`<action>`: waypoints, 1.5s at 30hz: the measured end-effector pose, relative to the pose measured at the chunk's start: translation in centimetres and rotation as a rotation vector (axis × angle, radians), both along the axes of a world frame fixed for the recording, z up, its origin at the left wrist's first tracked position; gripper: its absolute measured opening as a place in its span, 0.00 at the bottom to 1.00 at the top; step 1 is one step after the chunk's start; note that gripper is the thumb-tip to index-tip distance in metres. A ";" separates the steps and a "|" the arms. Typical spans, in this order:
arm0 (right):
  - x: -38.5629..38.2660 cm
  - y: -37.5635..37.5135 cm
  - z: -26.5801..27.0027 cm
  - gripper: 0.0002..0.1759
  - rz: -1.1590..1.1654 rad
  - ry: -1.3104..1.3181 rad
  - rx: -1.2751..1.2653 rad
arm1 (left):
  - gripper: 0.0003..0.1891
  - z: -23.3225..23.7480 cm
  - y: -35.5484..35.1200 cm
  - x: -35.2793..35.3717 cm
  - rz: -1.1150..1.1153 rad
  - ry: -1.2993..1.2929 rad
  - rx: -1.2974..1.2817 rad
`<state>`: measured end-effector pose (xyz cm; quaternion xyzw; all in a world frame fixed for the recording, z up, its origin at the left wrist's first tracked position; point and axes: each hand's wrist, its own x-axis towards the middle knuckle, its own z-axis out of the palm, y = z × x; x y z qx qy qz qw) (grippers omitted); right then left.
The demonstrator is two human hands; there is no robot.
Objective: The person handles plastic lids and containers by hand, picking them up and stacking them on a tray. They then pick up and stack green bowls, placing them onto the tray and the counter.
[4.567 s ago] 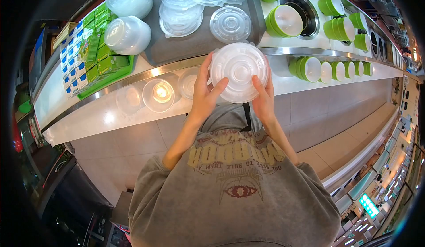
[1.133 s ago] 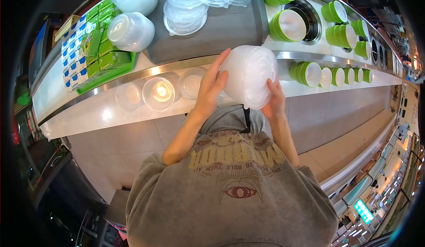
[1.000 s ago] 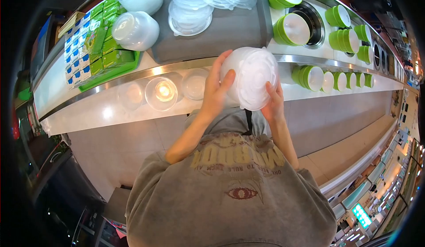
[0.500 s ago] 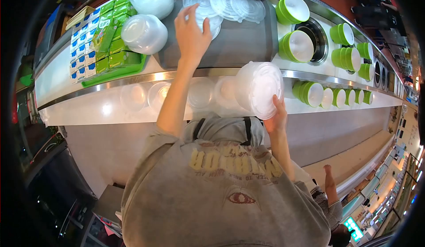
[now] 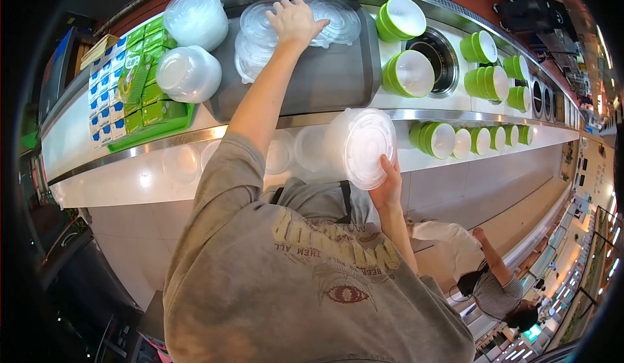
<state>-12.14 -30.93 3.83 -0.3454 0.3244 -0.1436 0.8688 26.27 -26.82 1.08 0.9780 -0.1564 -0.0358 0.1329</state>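
My left hand (image 5: 296, 22) reaches out over the grey tray (image 5: 305, 93) with its fingers spread. It is over or touching the round translucent plastic lids there. Some lids (image 5: 253, 57) lie overlapping on the left, and more lids (image 5: 341, 22) lie just right of my fingers. Near my waist, my right hand (image 5: 389, 184) grips the edge of a thick round stack of plastic lids (image 5: 369, 148). The stack is tilted, its ringed top facing me. Its underside is mostly hidden.
Left of the tray stand two nested piles of clear plastic bowls (image 5: 195, 15), then green and white small cartons (image 5: 140, 96) in a green tray (image 5: 117, 145). Stacked green bowls (image 5: 409, 74) surround a round metal well (image 5: 442, 64). Another person (image 5: 497, 291) is at the lower right.
My left hand has stretched farther over the lids, and its fingers have spread from a curled shape. My right hand still holds the stack. The view has shifted, and the other person shows more.
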 end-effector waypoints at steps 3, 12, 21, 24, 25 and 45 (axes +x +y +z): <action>-0.5 -0.3 -0.2 0.37 -0.010 0.016 -0.003 | 0.44 -1.7 -0.9 -0.6 -0.011 -0.070 -0.172; -0.6 -1.1 -0.9 0.37 -0.004 0.017 -0.005 | 0.31 -1.2 0.4 -3.6 0.064 0.107 -0.774; 1.9 -2.4 -0.1 0.36 0.003 -0.011 -0.045 | 0.21 -1.4 7.9 -12.0 0.121 0.421 -0.939; 3.6 -2.1 1.3 0.35 0.009 -0.046 -0.078 | 0.19 -0.5 9.6 -14.4 0.121 0.581 -1.091; 4.0 -2.0 1.5 0.35 0.012 -0.059 -0.090 | 0.18 0.1 10.1 -15.2 0.114 0.668 -1.156; 3.5 -0.6 -0.1 0.34 0.063 -0.041 0.171 | 0.41 3.5 12.9 -21.3 -0.180 1.116 -1.360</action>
